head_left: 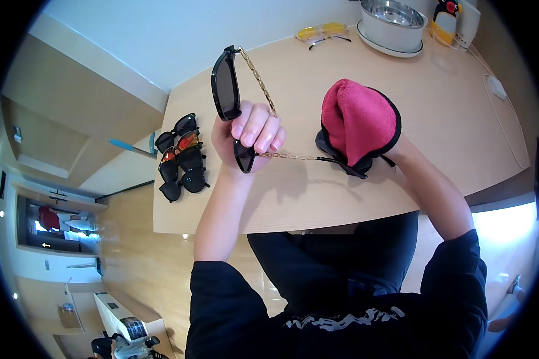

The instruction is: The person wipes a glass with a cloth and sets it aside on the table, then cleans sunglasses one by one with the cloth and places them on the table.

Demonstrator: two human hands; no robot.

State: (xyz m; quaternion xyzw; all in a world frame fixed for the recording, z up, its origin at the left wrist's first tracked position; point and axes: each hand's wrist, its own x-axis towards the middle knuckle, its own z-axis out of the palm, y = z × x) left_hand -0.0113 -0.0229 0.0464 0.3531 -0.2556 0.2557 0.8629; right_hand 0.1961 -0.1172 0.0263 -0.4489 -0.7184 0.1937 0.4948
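My left hand (254,128) is closed around the front of a pair of black sunglasses (226,90), raised above the table. Its dark lenses show above and below my fingers. Gold chain links (257,78) form part of the arms; one arm's black tip (344,166) reaches toward the cloth. A pink cloth with black edging (365,122) is bunched over my right hand (401,149), covering its fingers. Dark material shows beneath the cloth, but I cannot tell whether it is the cloth's other side.
Several sunglasses (190,158) lie in a row along the table's left side. Yellow-tinted glasses (323,31) lie at the back, near a white bowl with a metal inside (391,27) on a plate. A penguin figure (444,21) and a white cable (496,88) are at the right.
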